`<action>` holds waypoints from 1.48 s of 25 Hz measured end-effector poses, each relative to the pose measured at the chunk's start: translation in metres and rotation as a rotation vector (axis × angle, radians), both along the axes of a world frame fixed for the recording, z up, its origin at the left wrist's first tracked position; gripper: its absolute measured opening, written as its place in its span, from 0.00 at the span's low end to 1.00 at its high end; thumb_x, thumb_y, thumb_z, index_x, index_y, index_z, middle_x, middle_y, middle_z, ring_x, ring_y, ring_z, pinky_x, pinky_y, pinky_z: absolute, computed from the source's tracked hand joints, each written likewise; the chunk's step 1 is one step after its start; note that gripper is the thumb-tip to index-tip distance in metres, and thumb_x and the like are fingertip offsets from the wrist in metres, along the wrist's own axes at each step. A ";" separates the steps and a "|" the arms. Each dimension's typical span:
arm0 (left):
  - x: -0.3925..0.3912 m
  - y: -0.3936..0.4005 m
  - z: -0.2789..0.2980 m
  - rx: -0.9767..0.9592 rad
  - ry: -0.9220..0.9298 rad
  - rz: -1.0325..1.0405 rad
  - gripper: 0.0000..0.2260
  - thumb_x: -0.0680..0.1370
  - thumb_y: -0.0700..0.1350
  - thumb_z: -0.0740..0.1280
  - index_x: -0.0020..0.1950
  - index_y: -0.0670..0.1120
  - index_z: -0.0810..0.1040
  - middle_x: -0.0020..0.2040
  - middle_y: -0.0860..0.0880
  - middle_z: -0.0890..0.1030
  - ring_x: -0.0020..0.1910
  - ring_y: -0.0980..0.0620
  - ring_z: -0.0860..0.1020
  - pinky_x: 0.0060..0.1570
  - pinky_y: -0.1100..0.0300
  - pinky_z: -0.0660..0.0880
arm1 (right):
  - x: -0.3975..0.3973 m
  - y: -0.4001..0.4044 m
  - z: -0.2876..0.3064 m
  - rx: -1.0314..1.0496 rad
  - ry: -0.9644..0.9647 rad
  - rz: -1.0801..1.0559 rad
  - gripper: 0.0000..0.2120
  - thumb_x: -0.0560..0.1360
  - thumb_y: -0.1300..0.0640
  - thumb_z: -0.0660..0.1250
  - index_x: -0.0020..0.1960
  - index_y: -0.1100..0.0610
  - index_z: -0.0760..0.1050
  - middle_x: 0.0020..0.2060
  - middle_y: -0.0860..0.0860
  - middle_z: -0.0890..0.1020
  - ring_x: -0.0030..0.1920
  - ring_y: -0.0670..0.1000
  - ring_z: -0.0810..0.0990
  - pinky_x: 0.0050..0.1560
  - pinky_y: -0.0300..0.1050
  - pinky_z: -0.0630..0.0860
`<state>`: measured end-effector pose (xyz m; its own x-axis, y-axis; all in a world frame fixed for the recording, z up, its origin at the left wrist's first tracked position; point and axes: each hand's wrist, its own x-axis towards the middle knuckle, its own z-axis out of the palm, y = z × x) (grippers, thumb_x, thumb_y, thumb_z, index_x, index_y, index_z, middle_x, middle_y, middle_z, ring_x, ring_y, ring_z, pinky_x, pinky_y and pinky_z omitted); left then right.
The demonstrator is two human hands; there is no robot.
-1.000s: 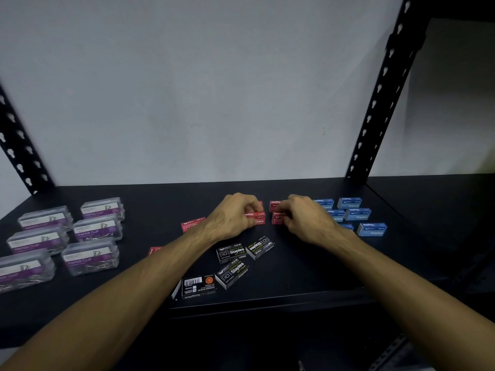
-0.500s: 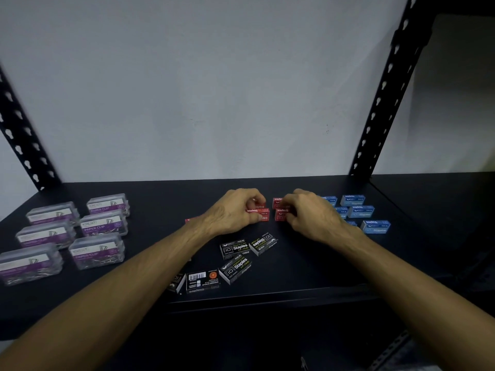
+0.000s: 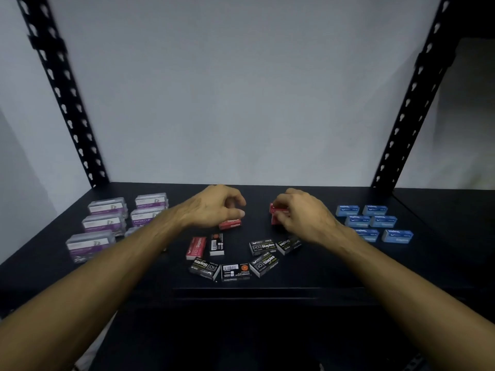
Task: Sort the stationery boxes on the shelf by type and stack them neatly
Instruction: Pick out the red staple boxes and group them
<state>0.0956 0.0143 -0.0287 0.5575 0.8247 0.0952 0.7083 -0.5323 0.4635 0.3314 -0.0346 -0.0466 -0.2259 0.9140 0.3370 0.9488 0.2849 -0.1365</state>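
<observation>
The right hand (image 3: 302,215) pinches a small stack of red staple boxes (image 3: 277,214): light, stiff cardboard, best held by the long sides. The left hand (image 3: 214,206) hovers, fingers loosely curled, holding nothing.

both our forearms reach forward; our left hand (image 3: 214,207) hovers with fingers loosely curled, our right hand (image 3: 302,212) curled in a pinching grip.

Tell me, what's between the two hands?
Just bare dark shelf, seen in the head view. The left hand hovers over one red box; the right hand holds red boxes.
</observation>
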 end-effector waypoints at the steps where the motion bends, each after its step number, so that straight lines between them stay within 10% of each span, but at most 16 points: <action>1: -0.009 -0.003 0.001 0.010 0.015 0.014 0.11 0.77 0.53 0.70 0.58 0.53 0.79 0.46 0.56 0.80 0.46 0.58 0.79 0.43 0.63 0.72 | -0.008 0.001 -0.001 0.001 0.013 0.021 0.11 0.78 0.51 0.63 0.57 0.52 0.78 0.50 0.49 0.77 0.52 0.52 0.77 0.48 0.48 0.75; 17: -0.060 -0.045 -0.031 0.054 0.264 0.158 0.23 0.75 0.54 0.72 0.67 0.48 0.75 0.59 0.49 0.81 0.54 0.52 0.80 0.55 0.54 0.78 | -0.085 0.038 -0.032 -0.195 -0.015 0.196 0.18 0.81 0.58 0.57 0.70 0.54 0.73 0.68 0.52 0.75 0.67 0.53 0.70 0.66 0.52 0.70; 24: -0.053 -0.043 -0.036 0.015 0.298 0.268 0.17 0.74 0.55 0.72 0.59 0.48 0.78 0.50 0.50 0.81 0.45 0.51 0.79 0.44 0.57 0.76 | -0.076 0.039 -0.038 -0.183 0.007 0.188 0.17 0.82 0.56 0.59 0.70 0.53 0.73 0.64 0.53 0.78 0.65 0.54 0.73 0.63 0.50 0.72; 37: -0.035 -0.032 -0.044 0.043 0.136 0.217 0.23 0.75 0.40 0.71 0.69 0.48 0.74 0.63 0.48 0.77 0.60 0.49 0.77 0.57 0.54 0.76 | -0.058 0.020 -0.038 -0.218 0.096 0.162 0.23 0.77 0.58 0.67 0.71 0.56 0.70 0.60 0.51 0.73 0.59 0.51 0.75 0.56 0.39 0.69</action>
<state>0.0603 -0.0176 -0.0726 0.3782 0.9231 0.0693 0.8623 -0.3785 0.3363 0.2731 -0.0150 -0.0847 -0.3513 0.9219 0.1633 0.8733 0.3855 -0.2977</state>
